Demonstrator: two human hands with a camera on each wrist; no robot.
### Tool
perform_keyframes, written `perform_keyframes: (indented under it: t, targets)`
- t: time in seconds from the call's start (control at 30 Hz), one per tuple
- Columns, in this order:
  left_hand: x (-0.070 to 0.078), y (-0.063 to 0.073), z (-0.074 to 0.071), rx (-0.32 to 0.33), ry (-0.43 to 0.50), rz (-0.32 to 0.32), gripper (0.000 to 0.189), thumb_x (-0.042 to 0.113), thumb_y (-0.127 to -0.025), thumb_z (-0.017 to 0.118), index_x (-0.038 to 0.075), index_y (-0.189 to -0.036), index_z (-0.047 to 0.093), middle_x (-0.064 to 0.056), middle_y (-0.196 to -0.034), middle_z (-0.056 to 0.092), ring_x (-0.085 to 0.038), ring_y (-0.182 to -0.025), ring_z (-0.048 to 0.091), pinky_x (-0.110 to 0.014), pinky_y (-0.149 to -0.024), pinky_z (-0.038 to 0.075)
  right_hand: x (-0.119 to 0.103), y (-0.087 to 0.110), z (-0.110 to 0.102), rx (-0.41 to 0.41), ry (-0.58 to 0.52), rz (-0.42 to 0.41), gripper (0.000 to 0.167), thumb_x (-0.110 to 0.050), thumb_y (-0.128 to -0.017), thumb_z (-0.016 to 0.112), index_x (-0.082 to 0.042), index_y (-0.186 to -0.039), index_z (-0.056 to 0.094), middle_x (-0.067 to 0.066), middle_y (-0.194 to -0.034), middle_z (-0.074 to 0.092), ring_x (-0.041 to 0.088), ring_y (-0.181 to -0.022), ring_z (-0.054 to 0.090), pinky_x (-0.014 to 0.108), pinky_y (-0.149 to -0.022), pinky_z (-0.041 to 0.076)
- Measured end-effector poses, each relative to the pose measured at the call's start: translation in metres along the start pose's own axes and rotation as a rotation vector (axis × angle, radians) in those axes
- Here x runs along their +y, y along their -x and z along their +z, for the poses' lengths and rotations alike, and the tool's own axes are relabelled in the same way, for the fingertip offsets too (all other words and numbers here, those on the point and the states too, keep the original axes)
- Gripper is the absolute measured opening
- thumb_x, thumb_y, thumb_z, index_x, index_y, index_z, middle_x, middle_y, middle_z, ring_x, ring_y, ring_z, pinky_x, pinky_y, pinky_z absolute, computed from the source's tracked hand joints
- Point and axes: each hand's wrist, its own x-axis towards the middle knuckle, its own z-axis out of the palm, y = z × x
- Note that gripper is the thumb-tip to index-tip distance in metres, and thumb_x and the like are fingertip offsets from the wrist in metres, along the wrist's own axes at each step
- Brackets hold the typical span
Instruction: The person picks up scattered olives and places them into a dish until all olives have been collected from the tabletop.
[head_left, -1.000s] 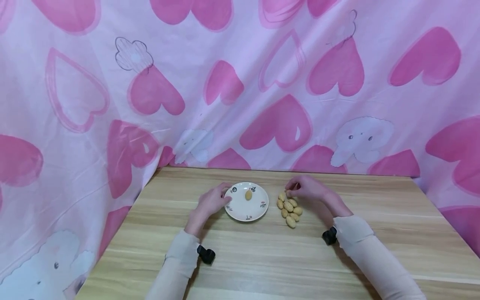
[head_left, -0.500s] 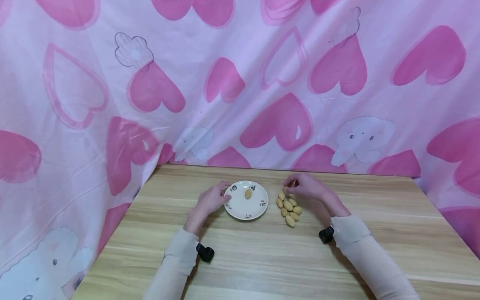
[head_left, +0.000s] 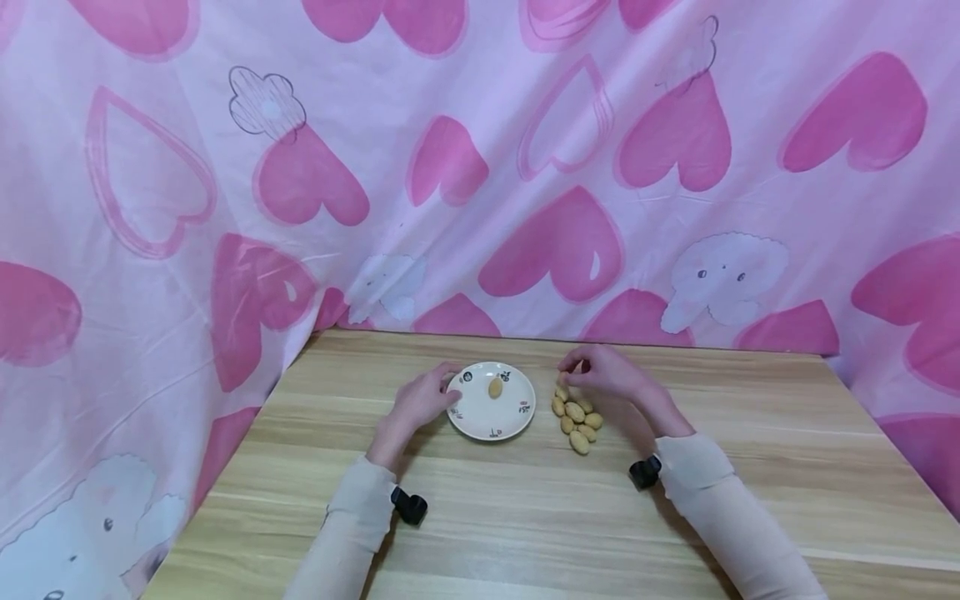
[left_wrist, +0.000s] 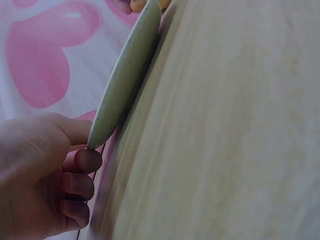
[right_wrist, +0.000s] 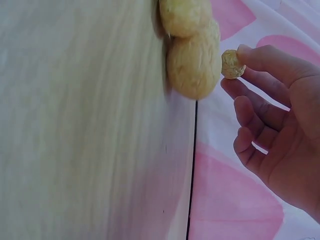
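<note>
A white saucer (head_left: 480,417) with small dark prints lies on the table, one tan oval nut-like piece (head_left: 495,388) on it. At its left rim, my left hand (head_left: 422,398) pinches the edge; in the left wrist view the thumb and a finger meet the saucer's rim (left_wrist: 117,95). My right hand (head_left: 611,371) is at the far end of a small pile of similar tan pieces (head_left: 575,412). Between its thumb and fingers it pinches one wrinkled tan oval nut-like piece (right_wrist: 232,65), held apart from the large piece (right_wrist: 194,65) nearest it.
The wooden table (head_left: 510,517) extends toward me and to both sides. Behind its far edge hangs a pink curtain (head_left: 551,242) with hearts. A small black device (head_left: 645,472) sits at the right wrist and another black device (head_left: 409,506) at the left.
My right hand has shifted slightly left, lifting the pinched piece off the far end of the pile. The left hand and saucer stay in place.
</note>
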Motion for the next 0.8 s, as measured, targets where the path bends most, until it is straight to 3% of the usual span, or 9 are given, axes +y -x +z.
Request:
perform_keyframes:
  t: [0.1,0.27,0.47,0.8]
  targets:
    - [0.000,0.000,0.001,-0.007,0.000,0.001,0.051,0.030,-0.092,0.067,0.024,-0.141,0.054,-0.005,-0.105,0.073,-0.022,-0.090,0.065,-0.050,-0.086,0.047,-0.003,-0.001,0.001,-0.002,0.002,-0.008,0.025,-0.020,-0.089,0.073,-0.007,-0.111,0.074,-0.001,-0.094,0.070,0.014,-0.078,0.057,0.027,-0.070,0.049]
    - [0.001,0.000,0.001,-0.002,0.007,0.002,0.051,0.030,-0.092,0.067,0.023,-0.141,0.054,-0.008,-0.115,0.072,-0.027,-0.102,0.066,-0.055,-0.091,0.046,-0.009,-0.001,0.003,0.012,0.018,-0.040,0.027,-0.021,-0.089,0.073,-0.007,-0.112,0.074,-0.002,-0.093,0.070,0.014,-0.078,0.058,0.026,-0.067,0.049]
    - [0.002,0.003,0.001,0.006,0.018,0.002,0.050,0.030,-0.092,0.067,0.022,-0.141,0.054,-0.009,-0.117,0.072,-0.030,-0.106,0.066,-0.055,-0.093,0.046,-0.019,-0.001,0.005,-0.027,-0.025,-0.015,0.027,-0.022,-0.090,0.072,-0.008,-0.114,0.073,-0.002,-0.096,0.069,0.016,-0.076,0.059,0.028,-0.064,0.051]
    - [0.004,0.005,0.001,0.015,-0.005,-0.014,0.049,0.029,-0.092,0.067,0.021,-0.140,0.055,-0.005,-0.104,0.073,-0.021,-0.089,0.066,-0.048,-0.085,0.048,-0.027,-0.005,0.011,-0.025,-0.007,-0.051,0.025,-0.019,-0.089,0.074,-0.007,-0.111,0.074,-0.003,-0.097,0.070,0.012,-0.076,0.058,0.026,-0.067,0.051]
